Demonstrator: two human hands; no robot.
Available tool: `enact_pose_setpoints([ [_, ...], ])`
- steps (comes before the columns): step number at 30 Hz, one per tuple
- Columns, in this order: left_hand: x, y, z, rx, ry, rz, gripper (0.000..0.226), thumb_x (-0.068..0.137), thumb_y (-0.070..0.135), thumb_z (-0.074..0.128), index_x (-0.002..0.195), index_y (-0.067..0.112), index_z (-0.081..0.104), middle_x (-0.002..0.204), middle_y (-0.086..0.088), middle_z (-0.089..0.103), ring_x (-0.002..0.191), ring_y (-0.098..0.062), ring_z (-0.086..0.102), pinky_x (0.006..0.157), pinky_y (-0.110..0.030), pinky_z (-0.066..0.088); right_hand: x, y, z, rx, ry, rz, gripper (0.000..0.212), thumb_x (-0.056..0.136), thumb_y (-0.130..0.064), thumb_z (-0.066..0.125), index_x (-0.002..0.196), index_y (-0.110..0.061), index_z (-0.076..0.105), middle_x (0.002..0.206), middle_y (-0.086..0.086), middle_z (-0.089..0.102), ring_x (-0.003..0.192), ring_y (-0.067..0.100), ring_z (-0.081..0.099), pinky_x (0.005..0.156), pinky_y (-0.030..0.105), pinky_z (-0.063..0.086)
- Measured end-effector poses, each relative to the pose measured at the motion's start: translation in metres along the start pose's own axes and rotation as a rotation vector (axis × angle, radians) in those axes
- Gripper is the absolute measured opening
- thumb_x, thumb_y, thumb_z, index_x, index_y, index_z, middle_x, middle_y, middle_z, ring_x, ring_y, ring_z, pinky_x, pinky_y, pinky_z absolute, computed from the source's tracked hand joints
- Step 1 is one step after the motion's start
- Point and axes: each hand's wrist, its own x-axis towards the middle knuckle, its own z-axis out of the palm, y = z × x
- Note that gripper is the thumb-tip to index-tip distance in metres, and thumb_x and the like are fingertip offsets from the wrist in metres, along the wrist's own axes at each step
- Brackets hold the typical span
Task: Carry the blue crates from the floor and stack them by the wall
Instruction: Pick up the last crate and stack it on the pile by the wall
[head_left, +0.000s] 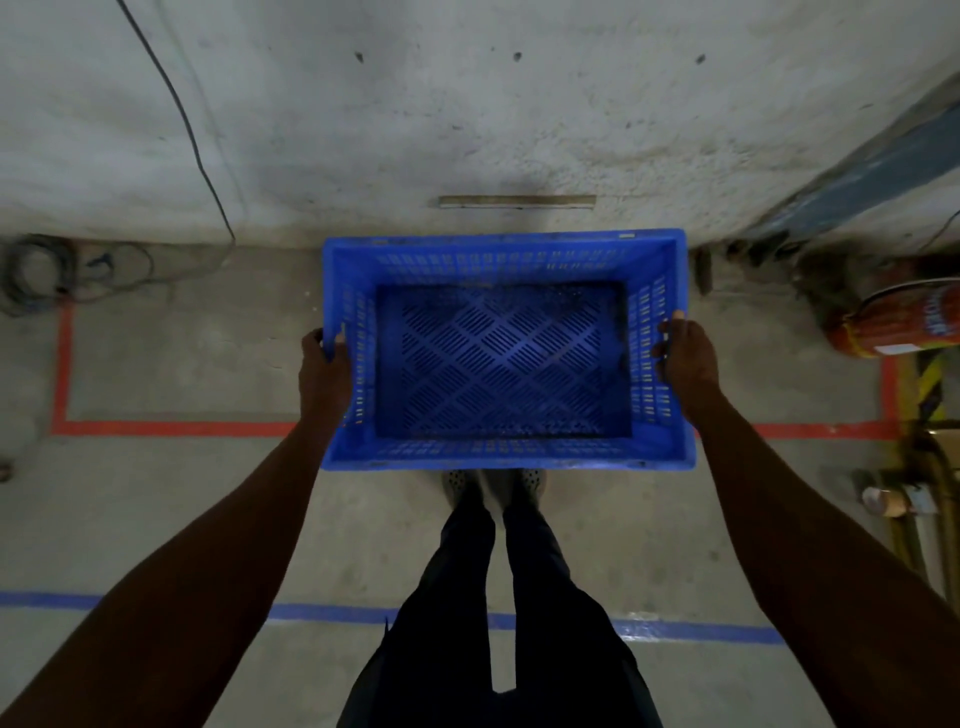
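Left of the grip, a coil of dark cable (36, 275) lies on the floor at the foot of the wall (467, 114), and red tape (65, 364) runs down and turns under the left forearm. The left hand (324, 364) clamps the left rim of the blue crate (501, 358), fingers curled over the edge, thumb outside. The crate hangs level between the 2 hands, open side up and empty, its far edge close to the wall, its near edge above the person's shoes (493, 486). The right hand (685, 358) grips the right rim the same way, fingers wrapped over the edge. Right of that hand, bare floor runs to an orange cylinder (904, 325) lying near yellow-black hazard tape (930, 379). Behind the grip, blue tape (332, 613) crosses the floor.
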Motion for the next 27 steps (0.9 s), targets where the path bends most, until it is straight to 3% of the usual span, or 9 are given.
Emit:
enact_pose_setpoints([
  [2, -0.014, -0.010, 0.001, 0.066, 0.009, 0.137, 0.053, 0.096, 0.039, 0.049, 0.146, 0.023, 0.038, 0.135, -0.013, 0.059, 0.116, -0.034, 0.059, 0.095, -0.044, 0.046, -0.009, 0.001, 0.000, -0.179, 0.048, -0.077, 0.048, 0.095, -0.061, 0.037, 0.098, -0.016, 0.054, 0.083, 0.011, 0.068, 0.076, 0.035, 0.061, 0.072, 0.046, 0.047],
  [5, -0.034, -0.028, -0.001, 0.178, 0.021, 0.271, 0.068, 0.098, 0.025, 0.051, 0.158, 0.019, 0.021, 0.152, -0.017, 0.042, 0.130, -0.040, 0.048, 0.103, -0.050, 0.041, -0.024, 0.008, -0.001, -0.325, 0.084, -0.162, 0.043, 0.098, -0.042, 0.042, 0.122, -0.007, 0.048, 0.116, 0.026, 0.061, 0.103, 0.044, 0.059, 0.083, 0.044, 0.044],
  [8, -0.060, -0.044, -0.007, 0.200, 0.012, 0.334, 0.078, 0.096, 0.009, 0.051, 0.161, 0.024, 0.011, 0.148, -0.021, 0.042, 0.120, -0.044, 0.054, 0.089, -0.052, 0.047, -0.037, 0.021, -0.007, -0.395, 0.086, -0.286, 0.055, 0.091, -0.031, 0.046, 0.140, -0.008, 0.038, 0.130, 0.026, 0.052, 0.112, 0.045, 0.054, 0.089, 0.048, 0.044],
  [11, -0.076, -0.055, -0.012, 0.247, -0.020, 0.387, 0.082, 0.096, 0.008, 0.048, 0.161, 0.031, 0.004, 0.145, -0.019, 0.042, 0.106, -0.045, 0.060, 0.073, -0.052, 0.049, -0.056, 0.037, -0.015, -0.477, 0.064, -0.375, 0.074, 0.088, -0.012, 0.050, 0.154, -0.017, 0.019, 0.139, 0.023, 0.042, 0.104, 0.049, 0.055, 0.080, 0.051, 0.046],
  [13, -0.077, -0.060, -0.013, 0.262, -0.023, 0.400, 0.081, 0.096, 0.010, 0.047, 0.160, 0.033, 0.002, 0.150, -0.016, 0.040, 0.113, -0.045, 0.057, 0.078, -0.054, 0.049, -0.074, 0.047, -0.021, -0.517, 0.049, -0.437, 0.086, 0.084, -0.008, 0.051, 0.157, -0.028, 0.009, 0.142, 0.018, 0.037, 0.090, 0.050, 0.059, 0.068, 0.048, 0.047],
  [16, -0.077, -0.062, -0.012, 0.262, -0.002, 0.378, 0.079, 0.097, 0.016, 0.046, 0.159, 0.040, 0.002, 0.143, -0.020, 0.049, 0.111, -0.047, 0.058, 0.082, -0.053, 0.047, -0.094, 0.058, -0.026, -0.567, 0.038, -0.455, 0.092, 0.083, -0.009, 0.052, 0.157, -0.034, 0.004, 0.140, 0.019, 0.040, 0.088, 0.052, 0.059, 0.070, 0.051, 0.048],
  [20, -0.067, -0.058, -0.013, 0.328, 0.054, 0.307, 0.060, 0.100, 0.029, 0.040, 0.155, 0.035, 0.015, 0.113, -0.027, 0.066, 0.096, -0.048, 0.064, 0.081, -0.050, 0.047, -0.102, 0.060, -0.029, -0.550, 0.042, -0.369, 0.094, 0.077, -0.019, 0.046, 0.153, -0.048, -0.002, 0.106, 0.032, 0.060, 0.088, 0.051, 0.061, 0.077, 0.051, 0.049],
  [22, -0.064, -0.054, -0.012, 0.348, 0.073, 0.301, 0.053, 0.101, 0.031, 0.037, 0.152, 0.029, 0.020, 0.111, -0.028, 0.066, 0.097, -0.049, 0.064, 0.082, -0.051, 0.047, -0.100, 0.063, -0.029, -0.550, 0.053, -0.370, 0.096, 0.078, -0.016, 0.047, 0.152, -0.051, -0.002, 0.100, 0.036, 0.063, 0.087, 0.051, 0.062, 0.077, 0.049, 0.049],
  [27, -0.061, -0.063, -0.004, 0.406, 0.158, 0.408, 0.066, 0.102, 0.028, 0.038, 0.159, 0.038, 0.006, 0.119, -0.027, 0.063, 0.103, -0.048, 0.062, 0.083, -0.050, 0.046, -0.096, 0.067, -0.023, -0.570, 0.098, -0.402, 0.099, 0.079, -0.007, 0.050, 0.152, -0.052, 0.000, 0.120, 0.037, 0.058, 0.098, 0.052, 0.060, 0.084, 0.046, 0.047],
])
